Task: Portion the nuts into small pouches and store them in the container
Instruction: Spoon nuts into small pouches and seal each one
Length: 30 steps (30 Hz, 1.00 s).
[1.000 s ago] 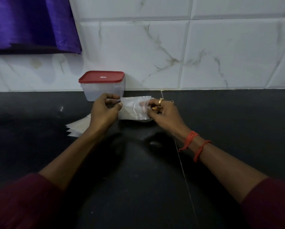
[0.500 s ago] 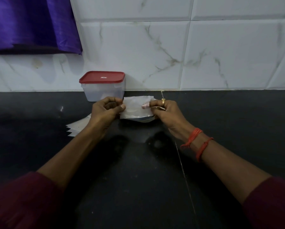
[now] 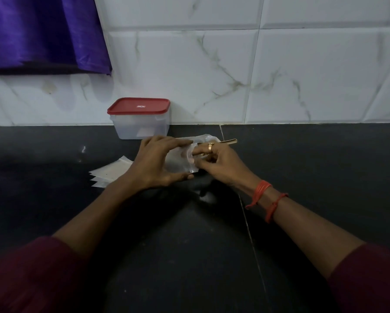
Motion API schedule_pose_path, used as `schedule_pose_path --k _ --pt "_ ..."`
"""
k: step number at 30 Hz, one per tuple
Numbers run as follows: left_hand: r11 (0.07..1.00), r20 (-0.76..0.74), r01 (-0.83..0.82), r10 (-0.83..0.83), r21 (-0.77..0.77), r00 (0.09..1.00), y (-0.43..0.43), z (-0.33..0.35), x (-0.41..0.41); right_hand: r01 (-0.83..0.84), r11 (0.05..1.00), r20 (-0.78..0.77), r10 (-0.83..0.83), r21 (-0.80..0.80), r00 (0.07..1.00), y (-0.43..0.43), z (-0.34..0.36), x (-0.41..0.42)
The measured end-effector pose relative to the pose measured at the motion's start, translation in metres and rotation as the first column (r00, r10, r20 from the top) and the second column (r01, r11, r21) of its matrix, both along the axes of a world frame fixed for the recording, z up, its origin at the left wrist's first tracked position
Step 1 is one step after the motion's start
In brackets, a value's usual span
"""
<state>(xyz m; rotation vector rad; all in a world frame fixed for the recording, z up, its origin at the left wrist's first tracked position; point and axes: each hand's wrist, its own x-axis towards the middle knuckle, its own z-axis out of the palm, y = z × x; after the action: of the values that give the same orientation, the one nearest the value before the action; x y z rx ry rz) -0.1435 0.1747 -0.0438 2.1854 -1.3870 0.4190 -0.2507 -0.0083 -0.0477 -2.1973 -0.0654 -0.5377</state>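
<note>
On a black worktop, a red-lidded container stands at the back edge. Just in front, the left hand curls fingers and thumb around a clear pouch; the right hand pinches the pouch's right edge.

Dim, underexposed; tile wall brightest, soft shadows on it at left. The black countertop is nearly crushed, small glare spots mid and far-left. The clear pouch barely resolves. Soft, noisy. Wide-angle bowing at right edge.
</note>
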Motion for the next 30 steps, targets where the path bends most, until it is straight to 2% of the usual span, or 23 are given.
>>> schedule_pose_path --k 2,5,6,8,11,18,25,30 --pt "0.999 -0.032 -0.014 0.013 -0.034 0.999 0.002 0.001 0.004 0.078 0.997 0.092 -0.078 0.001 0.993 -0.007 0.005 0.001" --pt "0.994 -0.129 -0.057 0.044 -0.094 0.991 0.005 0.004 0.008 0.425 0.902 0.288 -0.389 -0.074 0.875 -0.032 0.011 0.003" --pt "0.992 -0.149 -0.070 0.054 -0.105 0.987 0.005 0.004 0.008 0.516 0.849 0.304 -0.464 -0.116 0.832 -0.042 0.011 0.003" --pt "0.990 -0.188 -0.081 0.057 -0.119 0.981 0.005 0.003 0.009 0.587 0.788 0.223 -0.548 -0.188 0.807 -0.057 0.009 0.005" --pt "0.989 -0.207 -0.087 0.062 -0.117 0.976 0.005 0.001 0.010 0.505 0.847 0.067 -0.501 -0.164 0.863 -0.067 0.006 0.009" --pt "0.993 -0.029 -0.115 0.116 0.013 0.993 0.007 -0.005 0.022 0.323 0.890 0.065 -0.320 -0.322 0.945 -0.065 0.006 0.016" --pt "0.953 0.276 -0.202 0.136 0.225 0.951 -0.005 -0.007 0.019 0.357 0.853 0.092 -0.349 -0.380 0.932 -0.061 0.003 0.017" --pt "0.939 0.342 -0.216 0.118 0.266 0.932 -0.009 -0.005 0.016 0.386 0.857 0.111 -0.371 -0.341 0.922 -0.056 -0.002 0.019"
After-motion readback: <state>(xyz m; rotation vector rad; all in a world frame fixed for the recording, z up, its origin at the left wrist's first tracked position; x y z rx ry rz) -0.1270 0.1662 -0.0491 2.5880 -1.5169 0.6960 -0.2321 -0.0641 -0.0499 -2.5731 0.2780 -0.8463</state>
